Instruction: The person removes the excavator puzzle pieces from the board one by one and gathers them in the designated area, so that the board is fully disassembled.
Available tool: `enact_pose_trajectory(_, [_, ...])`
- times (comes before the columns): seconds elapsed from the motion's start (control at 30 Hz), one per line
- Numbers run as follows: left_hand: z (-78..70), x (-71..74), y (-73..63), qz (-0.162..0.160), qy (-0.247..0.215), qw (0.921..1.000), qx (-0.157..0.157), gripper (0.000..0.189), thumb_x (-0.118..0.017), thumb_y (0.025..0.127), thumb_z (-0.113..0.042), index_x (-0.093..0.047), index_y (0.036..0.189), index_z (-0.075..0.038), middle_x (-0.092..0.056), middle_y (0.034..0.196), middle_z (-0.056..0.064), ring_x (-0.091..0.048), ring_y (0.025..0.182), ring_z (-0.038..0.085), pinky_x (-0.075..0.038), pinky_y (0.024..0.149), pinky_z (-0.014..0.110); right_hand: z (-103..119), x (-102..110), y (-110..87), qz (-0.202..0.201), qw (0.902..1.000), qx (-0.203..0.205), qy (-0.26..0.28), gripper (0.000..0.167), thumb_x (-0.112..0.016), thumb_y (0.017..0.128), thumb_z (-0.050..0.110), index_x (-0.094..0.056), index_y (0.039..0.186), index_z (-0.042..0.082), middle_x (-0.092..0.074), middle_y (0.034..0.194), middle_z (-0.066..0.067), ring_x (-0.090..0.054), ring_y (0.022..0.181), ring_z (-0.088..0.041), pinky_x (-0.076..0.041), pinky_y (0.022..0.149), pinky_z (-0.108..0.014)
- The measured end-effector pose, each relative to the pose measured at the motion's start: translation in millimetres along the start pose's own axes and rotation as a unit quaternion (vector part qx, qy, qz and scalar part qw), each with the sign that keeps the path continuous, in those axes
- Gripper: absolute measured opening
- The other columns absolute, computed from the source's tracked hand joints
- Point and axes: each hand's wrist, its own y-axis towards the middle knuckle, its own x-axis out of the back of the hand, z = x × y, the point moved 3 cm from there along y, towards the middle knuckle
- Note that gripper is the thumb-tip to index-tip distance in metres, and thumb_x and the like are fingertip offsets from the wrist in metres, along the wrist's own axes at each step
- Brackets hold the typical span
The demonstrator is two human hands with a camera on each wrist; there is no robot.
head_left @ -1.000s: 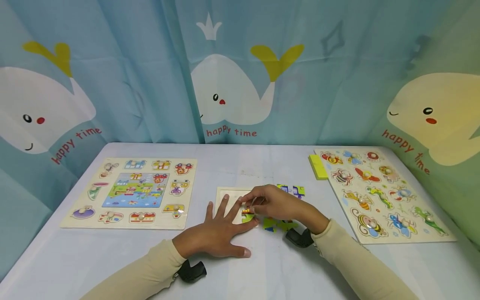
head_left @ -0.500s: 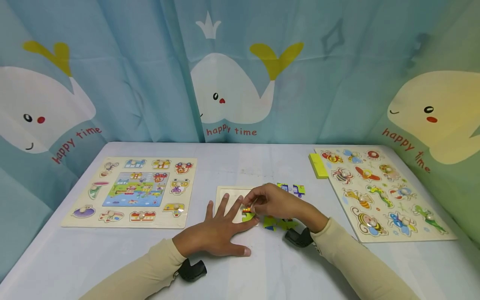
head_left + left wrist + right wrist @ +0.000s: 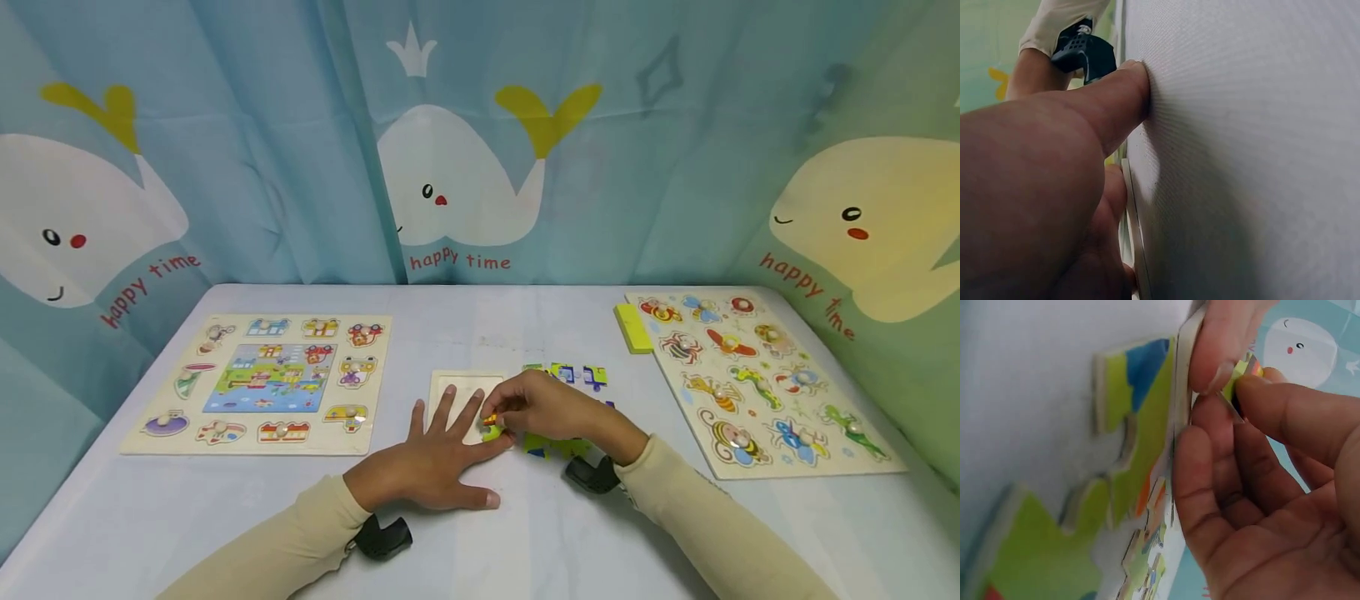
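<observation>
My left hand lies palm down with fingers spread, its fingertips on a small pale wooden puzzle tray. In the left wrist view its thumb lies against the white tabletop. Over the tray's right part, my right hand pinches a jigsaw piece between thumb and fingertips. That piece is green with red and yellow, and is tilted in the right wrist view. A left fingertip is close beside it. Right of the tray lie several loose jigsaw pieces, partly hidden under the right hand.
A large knob puzzle board of vehicles lies at the left. Another with insects lies at the right, a yellow block against its left edge. A whale-print curtain surrounds the table's back and sides.
The jigsaw piece in my right fingers has tipped and its green part looks narrower. My left hand has stayed in place, and the head view has shifted slightly.
</observation>
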Motion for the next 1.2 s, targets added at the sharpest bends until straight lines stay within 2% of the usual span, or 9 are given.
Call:
enact_pose_trajectory(0.27, [-0.3, 0.5, 1.0, -0.004, 0.002, 1.0, -0.005, 0.071, -0.05, 0.088, -0.069, -0.027, 0.151, -0.045, 0.016, 0.161, 0.006, 0.022, 0.141, 0.041, 0.003, 0.103, 0.071, 5.5, 10.3, -3.1, -0.052, 0.9982, 0.0, -0.029, 0.02, -0.059, 0.093, -0.005, -0.071, 0.107, 0.002, -0.069, 0.103, -0.002, -0.062, 0.087, -0.015, -0.051, 0.076, -0.029])
enact_pose_trajectory(0.37, [-0.8, 1.0, 0.6, -0.005, 0.001, 1.0, -0.005, 0.071, -0.051, 0.088, -0.069, -0.028, 0.151, -0.045, 0.015, 0.161, 0.007, 0.021, 0.141, 0.041, 0.003, 0.103, 0.071, 3.0, 13.0, -6.8, -0.049, 0.9983, -0.008, -0.031, 0.02, -0.058, 0.093, -0.004, -0.07, 0.108, 0.002, -0.069, 0.103, -0.002, -0.062, 0.083, -0.015, -0.052, 0.073, -0.029])
enact_pose_trajectory(0.57, [-0.5, 1.3, -0.5, -0.003, -0.006, 1.0, -0.005, 0.071, -0.051, 0.088, -0.069, -0.026, 0.151, -0.047, 0.014, 0.161, 0.007, 0.022, 0.141, 0.04, 0.005, 0.104, 0.07, -5.4, 24.0, -21.5, -0.054, 0.9979, -0.006, -0.035, 0.02, -0.058, 0.092, -0.006, -0.067, 0.108, 0.002, -0.066, 0.094, -0.004, -0.059, 0.072, -0.016, -0.05, 0.061, -0.028])
enact_pose_trajectory(0.7, [-0.3, 0.7, -0.1, -0.004, -0.008, 0.9999, -0.007, 0.071, -0.051, 0.088, -0.068, -0.026, 0.151, -0.048, 0.014, 0.161, 0.006, 0.023, 0.141, 0.039, 0.007, 0.104, 0.069, -9.7, 33.4, -30.3, -0.062, 0.9964, -0.017, -0.056, 0.018, -0.06, 0.091, -0.005, -0.07, 0.104, 0.004, -0.068, 0.098, -0.003, -0.059, 0.074, -0.014, -0.049, 0.063, -0.026])
enact_pose_trajectory(0.83, [-0.1, 0.3, -0.1, -0.006, -0.008, 0.9999, -0.005, 0.071, -0.052, 0.088, -0.069, -0.026, 0.151, -0.048, 0.014, 0.162, 0.006, 0.023, 0.141, 0.039, 0.007, 0.104, 0.069, -8.7, 40.9, -34.8, -0.059, 0.9958, -0.009, -0.07, 0.019, -0.062, 0.092, -0.004, -0.069, 0.109, -0.001, -0.068, 0.099, -0.004, -0.059, 0.078, -0.013, -0.05, 0.068, -0.027])
enact_pose_trajectory(0.97, [-0.1, 0.3, -0.3, -0.007, -0.01, 0.9999, -0.002, 0.071, -0.052, 0.088, -0.069, -0.026, 0.151, -0.048, 0.013, 0.162, 0.006, 0.023, 0.142, 0.038, 0.007, 0.104, 0.069, -8.1, 45.7, -38.8, -0.045, 0.9977, -0.02, -0.047, 0.017, -0.063, 0.091, -0.003, -0.068, 0.107, -0.002, -0.068, 0.096, -0.004, -0.06, 0.078, -0.016, -0.051, 0.068, -0.027])
enact_pose_trajectory(1.13, [-0.5, 0.1, -0.1, -0.009, -0.006, 0.9999, 0.002, 0.071, -0.052, 0.088, -0.068, -0.027, 0.151, -0.048, 0.012, 0.162, 0.006, 0.022, 0.142, 0.039, 0.007, 0.104, 0.068, -10.5, 48.0, -46.8, -0.031, 0.9988, -0.029, -0.025, 0.012, -0.066, 0.092, 0.002, -0.072, 0.102, 0.001, -0.071, 0.1, -0.006, -0.063, 0.08, -0.019, -0.051, 0.068, -0.026])
enact_pose_trajectory(1.2, [-1.2, -0.6, 0.1, -0.009, -0.004, 0.9999, 0.004, 0.071, -0.052, 0.088, -0.068, -0.027, 0.151, -0.048, 0.012, 0.162, 0.007, 0.021, 0.142, 0.039, 0.006, 0.104, 0.069, -11.9, 48.8, -51.6, -0.03, 0.9989, -0.029, -0.02, 0.013, -0.067, 0.091, 0.003, -0.073, 0.103, 0.001, -0.071, 0.101, -0.006, -0.064, 0.084, -0.018, -0.051, 0.072, -0.026])
